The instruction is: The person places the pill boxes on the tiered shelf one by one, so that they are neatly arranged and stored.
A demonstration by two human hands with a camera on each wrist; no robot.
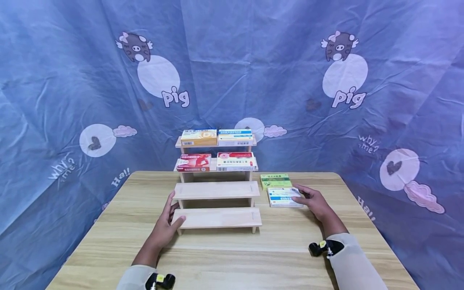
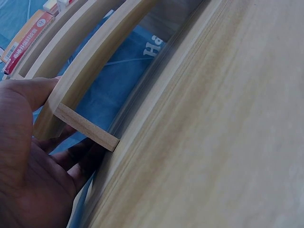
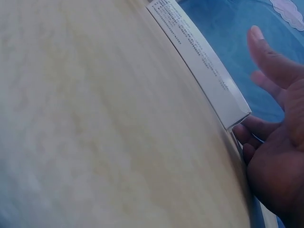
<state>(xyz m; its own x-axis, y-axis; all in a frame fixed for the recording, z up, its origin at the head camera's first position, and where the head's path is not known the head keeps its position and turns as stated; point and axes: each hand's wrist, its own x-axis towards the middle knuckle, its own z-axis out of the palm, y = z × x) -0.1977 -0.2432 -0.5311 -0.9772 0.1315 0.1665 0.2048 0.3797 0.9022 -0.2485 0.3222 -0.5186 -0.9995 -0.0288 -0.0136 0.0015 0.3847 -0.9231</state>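
Note:
A stepped wooden stand [image 1: 216, 217] stands on the table, its left end held by my left hand [image 1: 164, 225]. In the left wrist view, the left thumb lies on a step's edge and the other fingers reach around below it. My right hand [image 1: 315, 203] is at the right end of a white-and-blue medicine box [image 1: 279, 197] lying flat on the table. The right wrist view shows its thumb raised apart from the box [image 3: 204, 61], with lower fingers near the box's corner; whether they touch it I cannot tell. Behind that box lies a green medicine box [image 1: 275, 181].
On the stand's top step sit a yellow-and-white box [image 1: 199, 137] and a blue-and-white box [image 1: 235, 137]. One step lower are a red box [image 1: 193, 162] and a red-and-white box [image 1: 236, 162]. A blue printed curtain [image 1: 224, 60] hangs behind the wood-grain table [image 1: 232, 262].

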